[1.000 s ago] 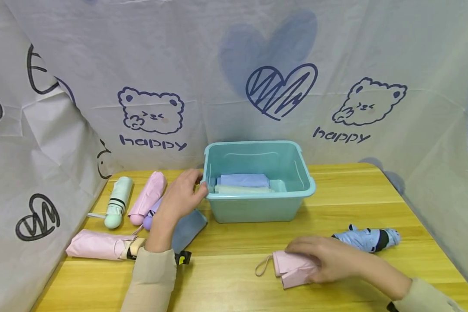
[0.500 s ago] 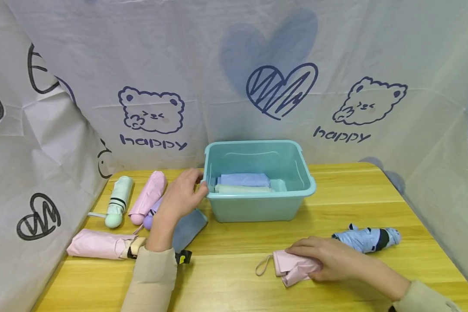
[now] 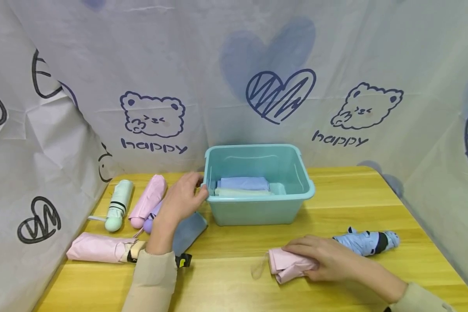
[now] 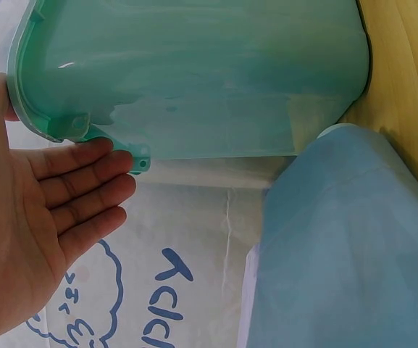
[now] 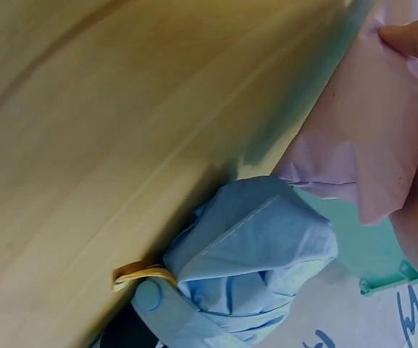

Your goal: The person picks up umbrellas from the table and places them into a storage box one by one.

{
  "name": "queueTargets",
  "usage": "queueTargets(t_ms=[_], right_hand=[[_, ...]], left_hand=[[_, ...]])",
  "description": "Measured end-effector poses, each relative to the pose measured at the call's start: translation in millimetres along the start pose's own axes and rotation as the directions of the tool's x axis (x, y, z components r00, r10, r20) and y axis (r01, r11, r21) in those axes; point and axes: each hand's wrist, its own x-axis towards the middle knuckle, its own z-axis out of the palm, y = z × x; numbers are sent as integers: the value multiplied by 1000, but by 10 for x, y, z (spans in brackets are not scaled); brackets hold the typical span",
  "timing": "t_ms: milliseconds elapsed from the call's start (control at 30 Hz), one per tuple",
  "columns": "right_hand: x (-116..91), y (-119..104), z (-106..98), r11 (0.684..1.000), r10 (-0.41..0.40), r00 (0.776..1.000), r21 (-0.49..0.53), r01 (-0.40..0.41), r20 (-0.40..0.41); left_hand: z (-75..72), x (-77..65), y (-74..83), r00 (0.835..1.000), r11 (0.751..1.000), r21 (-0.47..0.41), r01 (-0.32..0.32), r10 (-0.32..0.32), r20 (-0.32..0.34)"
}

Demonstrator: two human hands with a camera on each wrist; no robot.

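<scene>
My right hand (image 3: 323,258) grips a pink folded umbrella (image 3: 290,265) low over the table's right half; a thin loop trails from its left end. In the right wrist view my thumb presses the pink fabric (image 5: 368,123). My left hand (image 3: 183,195) touches the left rim of a teal plastic bin (image 3: 257,210). The left wrist view has those fingers (image 4: 85,188) fairly straight beneath the rim, the thumb mostly hidden behind it. Inside the bin lie a blue folded bundle (image 3: 245,183) and a pale green one (image 3: 242,191).
A light blue umbrella (image 3: 360,242) lies just beyond my right hand. On the left are a mint umbrella (image 3: 118,203), two pink umbrellas (image 3: 150,195), a purple one partly hidden (image 3: 148,224) and a blue-grey one (image 3: 189,232). A printed cloth hangs behind the table (image 3: 226,294).
The right hand and the pink umbrella have shifted slightly left, and the umbrella's loose flap looks more tucked in. My left hand stays at the bin's rim. The head view tilts slightly.
</scene>
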Motion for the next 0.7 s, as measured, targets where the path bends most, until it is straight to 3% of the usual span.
queueTargets(t_ms=[267, 433, 700], right_hand=[[82, -52, -26, 1000, -8, 992, 3, 8, -130], [193, -65, -23, 999, -41, 970, 0, 42, -238], [329, -98, -20, 999, -42, 937, 11, 49, -348]], left_hand=[[0, -9, -6, 1000, 1000, -2, -3, 3, -10], [5, -6, -23, 1000, 1000, -1, 2, -2, -10], [9, -5, -24, 1000, 1000, -10, -5, 5, -16]])
